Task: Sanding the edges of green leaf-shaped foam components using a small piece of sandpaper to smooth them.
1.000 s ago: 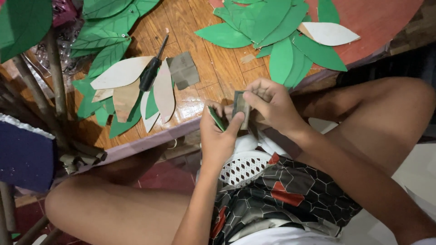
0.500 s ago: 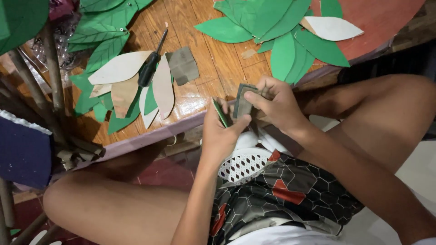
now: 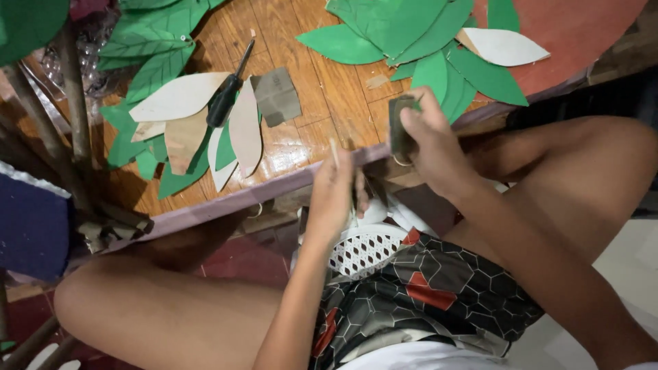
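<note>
My right hand (image 3: 428, 140) is closed on a small dark grey folded sheet (image 3: 399, 127), held upright just past the table's front edge. My left hand (image 3: 336, 195) sits a little lower and to the left, pinching a thin flat piece (image 3: 334, 149) that shows only as a pale sliver seen edge-on. The two hands are slightly apart, above my lap and a white perforated seat (image 3: 367, 250). Whether the thin piece is a leaf cutout I cannot tell.
On the wooden table (image 3: 329, 103) lie green and pale leaf cutouts (image 3: 181, 103), a black-handled screwdriver (image 3: 227, 96) and a grey square sheet (image 3: 276, 96). More green leaves (image 3: 411, 34) cover the far right. Brown branches (image 3: 72, 109) and a dark blue object (image 3: 31, 226) stand at the left.
Both hands have drawn apart: the right hand with the grey sheet has risen toward the table edge, and the left hand's piece has turned edge-on. The view has shifted slightly.
</note>
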